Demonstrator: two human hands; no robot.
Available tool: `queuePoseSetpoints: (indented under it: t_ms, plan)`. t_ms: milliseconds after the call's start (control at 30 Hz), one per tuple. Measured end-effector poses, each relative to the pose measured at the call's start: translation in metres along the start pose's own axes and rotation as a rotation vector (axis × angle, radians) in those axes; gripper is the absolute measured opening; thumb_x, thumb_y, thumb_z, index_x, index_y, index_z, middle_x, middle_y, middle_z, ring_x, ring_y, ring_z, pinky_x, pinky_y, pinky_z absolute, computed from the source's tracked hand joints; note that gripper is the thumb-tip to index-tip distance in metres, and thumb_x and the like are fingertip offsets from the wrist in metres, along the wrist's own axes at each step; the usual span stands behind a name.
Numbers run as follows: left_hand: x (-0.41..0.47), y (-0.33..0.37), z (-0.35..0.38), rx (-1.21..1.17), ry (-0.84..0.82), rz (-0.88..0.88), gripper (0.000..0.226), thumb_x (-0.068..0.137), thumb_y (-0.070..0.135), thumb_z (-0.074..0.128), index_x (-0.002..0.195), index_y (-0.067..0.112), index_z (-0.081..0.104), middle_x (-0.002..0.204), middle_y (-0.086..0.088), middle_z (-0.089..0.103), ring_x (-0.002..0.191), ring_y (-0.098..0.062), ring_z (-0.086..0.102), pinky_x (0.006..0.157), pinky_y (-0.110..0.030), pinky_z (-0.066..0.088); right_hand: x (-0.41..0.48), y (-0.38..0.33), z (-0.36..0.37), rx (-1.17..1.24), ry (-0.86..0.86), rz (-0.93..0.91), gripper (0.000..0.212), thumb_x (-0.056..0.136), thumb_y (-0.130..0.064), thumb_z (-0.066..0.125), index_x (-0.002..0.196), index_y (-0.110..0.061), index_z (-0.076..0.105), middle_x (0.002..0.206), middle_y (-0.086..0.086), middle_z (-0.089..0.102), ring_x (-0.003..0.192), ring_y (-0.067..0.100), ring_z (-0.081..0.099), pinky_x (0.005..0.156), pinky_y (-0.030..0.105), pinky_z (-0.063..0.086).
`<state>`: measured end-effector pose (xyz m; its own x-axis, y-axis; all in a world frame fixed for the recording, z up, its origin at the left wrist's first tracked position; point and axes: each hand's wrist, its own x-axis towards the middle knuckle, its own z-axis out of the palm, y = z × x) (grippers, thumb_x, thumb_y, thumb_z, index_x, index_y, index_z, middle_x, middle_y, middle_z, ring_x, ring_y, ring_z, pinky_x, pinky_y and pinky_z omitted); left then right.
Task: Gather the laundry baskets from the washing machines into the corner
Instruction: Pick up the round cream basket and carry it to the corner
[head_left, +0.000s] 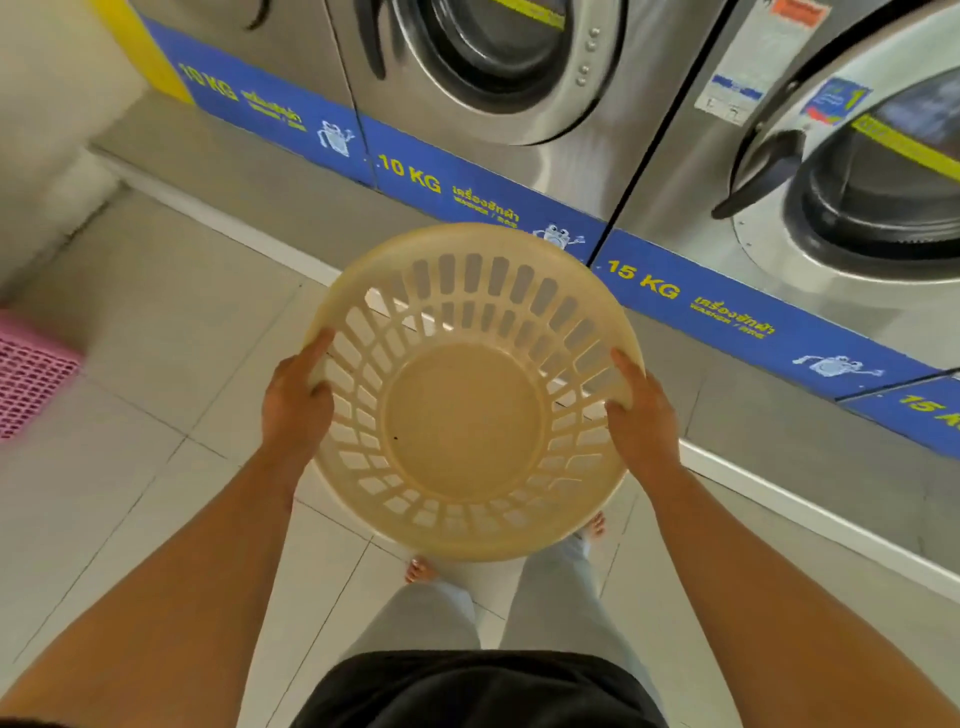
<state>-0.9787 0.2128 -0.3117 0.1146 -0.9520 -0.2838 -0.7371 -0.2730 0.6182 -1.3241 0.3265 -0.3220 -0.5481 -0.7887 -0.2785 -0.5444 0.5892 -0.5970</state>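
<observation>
A round cream laundry basket (462, 415) with slotted walls hangs in the air in front of me, empty, its opening facing up. My left hand (293, 402) grips its left rim and my right hand (641, 415) grips its right rim. A pink basket (28, 371) stands on the floor at the far left edge, only partly in view. Steel front-loading washing machines (488, 67) run along the far side, from upper left to right.
A raised grey step with a white edge (234, 218) runs below the machines, whose blue bands (467, 192) read 10 KG and 15 KG. A pale wall (47, 104) closes the left corner. Light floor tiles (156, 467) spread below; my bare feet show under the basket.
</observation>
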Motion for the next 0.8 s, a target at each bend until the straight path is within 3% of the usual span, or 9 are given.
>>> queuePoseSetpoints:
  t_ms: [100,200,267,567,733,800]
  plan:
    - [-0.003,-0.03,-0.048,-0.092,0.074,-0.083,0.065,0.091,0.004,0.042,0.137,0.048,0.044,0.128,0.003,0.049,0.08,-0.016,0.055,0.057,-0.019,0.039,-0.004,-0.053,0.022,-0.009,-0.062,-0.078,0.071,0.087,-0.003,0.051,0.145,-0.041,0.035,0.147,0.002,0.043,0.126,0.027,0.049,0.088,0.028,0.037]
    - [-0.002,-0.066,-0.088,-0.175,0.145,-0.125,0.065,0.088,0.005,0.047,0.135,0.05,0.045,0.135,0.0,0.052,0.102,-0.023,0.059,0.077,-0.031,0.05,-0.002,-0.106,0.046,-0.036,-0.121,-0.176,0.07,0.088,-0.002,0.049,0.145,-0.04,0.036,0.149,0.0,0.042,0.128,0.026,0.047,0.09,0.027,0.036]
    - [0.001,-0.085,-0.108,-0.21,0.191,-0.169,0.064,0.088,0.003,0.047,0.136,0.046,0.047,0.137,-0.002,0.05,0.105,-0.017,0.053,0.085,-0.032,0.047,0.002,-0.137,0.064,-0.043,-0.154,-0.246,0.071,0.086,-0.001,0.048,0.144,-0.039,0.037,0.148,-0.001,0.043,0.128,0.023,0.047,0.091,0.024,0.034]
    - [0.059,-0.148,-0.174,-0.336,0.364,-0.34,0.062,0.089,0.001,0.044,0.135,0.043,0.049,0.128,-0.007,0.051,0.093,-0.022,0.052,0.075,-0.034,0.046,0.054,-0.268,0.16,-0.108,-0.307,-0.428,0.075,0.084,0.0,0.046,0.144,-0.043,0.034,0.148,-0.001,0.042,0.13,0.024,0.046,0.101,0.035,0.039]
    - [0.118,-0.166,-0.216,-0.355,0.436,-0.417,0.06,0.089,0.002,0.044,0.135,0.041,0.049,0.129,-0.008,0.051,0.102,-0.028,0.054,0.087,-0.042,0.05,0.093,-0.353,0.212,-0.164,-0.366,-0.498,0.076,0.084,0.0,0.047,0.146,-0.042,0.033,0.146,0.002,0.043,0.126,0.026,0.049,0.095,0.032,0.039]
    - [0.142,-0.171,-0.233,-0.372,0.467,-0.445,0.06,0.089,0.001,0.044,0.136,0.038,0.05,0.129,-0.008,0.05,0.099,-0.024,0.051,0.085,-0.039,0.047,0.109,-0.385,0.232,-0.178,-0.402,-0.519,0.075,0.084,0.0,0.047,0.146,-0.041,0.034,0.146,0.003,0.044,0.125,0.027,0.05,0.096,0.034,0.041]
